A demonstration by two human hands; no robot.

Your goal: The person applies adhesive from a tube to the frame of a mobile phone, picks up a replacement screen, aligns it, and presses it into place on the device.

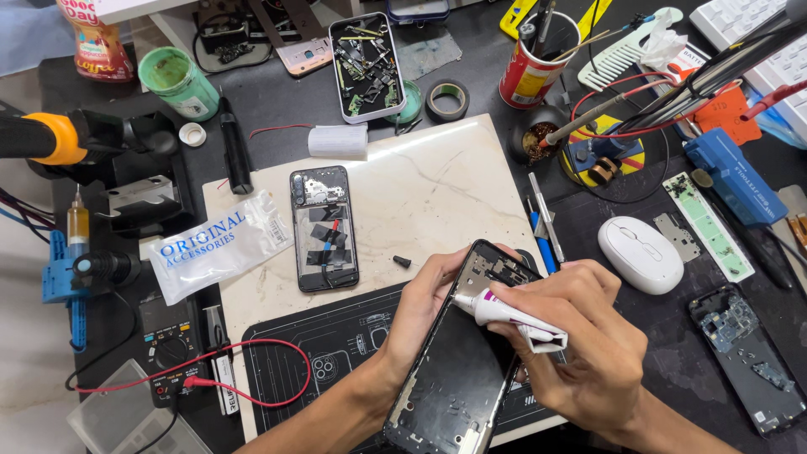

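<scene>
Right now the dark tabletop (639,361) is crowded with repair gear, and a pale stone slab (420,185) lies across its middle. On the slab rests an opened phone (324,229) with its back off, taped parts and a red wire showing, just beside a white plastic pouch (220,245). Nearer the person, a black phone frame (461,370) is tilted up off a black work mat (336,353). The left hand (424,303) cradles that frame from beneath, fingers wrapped round its upper edge. The right hand (580,336) has its grip pinched round a small white glue tube (508,315), whose nozzle touches the frame's top edge.

Judging by this, gluing looks barely begun: the nozzle sits at one corner and I can make out no bead along the other edges, though it would be hard to see. The opened phone is still apart from the frame. A white mouse (640,254) and a tray of small parts (366,65) sit well away.
</scene>
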